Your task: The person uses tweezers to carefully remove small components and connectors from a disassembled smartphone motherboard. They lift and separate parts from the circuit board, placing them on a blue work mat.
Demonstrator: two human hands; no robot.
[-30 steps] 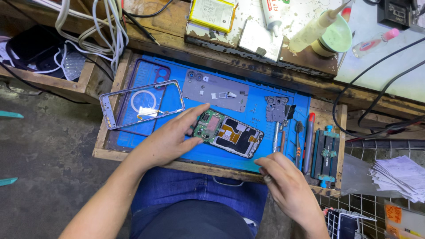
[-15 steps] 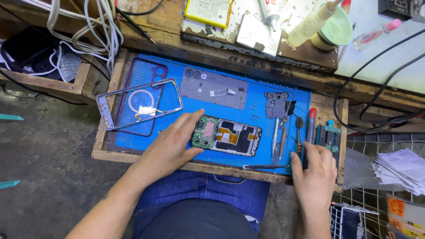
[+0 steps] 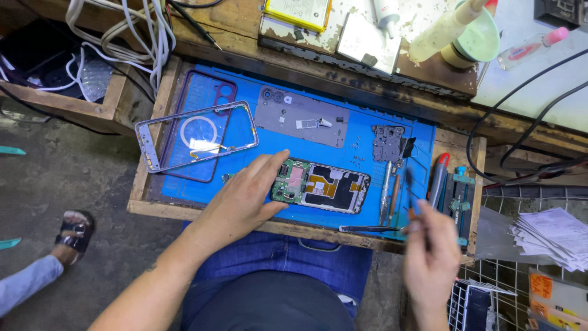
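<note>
At the far left a sandalled foot (image 3: 75, 236) and a pale-blue trouser leg (image 3: 27, 283) of another person rest on the grey floor; a bundle of white cables (image 3: 116, 37) hangs above the wooden tray (image 3: 142, 207); on the tray's blue mat (image 3: 361, 132) a silver phone frame (image 3: 196, 135) lies tilted over a purple back cover (image 3: 202, 101); a grey inner plate (image 3: 301, 116) lies flat beyond it. The left hand (image 3: 242, 199) presses down with fingers spread, its fingertips (image 3: 278, 158) touching the left end of the opened phone (image 3: 320, 187), which lies near the mat's front edge with its green circuit board showing; black tweezers (image 3: 370, 228) lie just in front. The right hand (image 3: 432, 248), blurred, is closed around a thin dark tool (image 3: 411, 190) raised over the row of screwdrivers (image 3: 438, 181) at the tray's right end; a stack of papers (image 3: 551, 236) sits further right.
</note>
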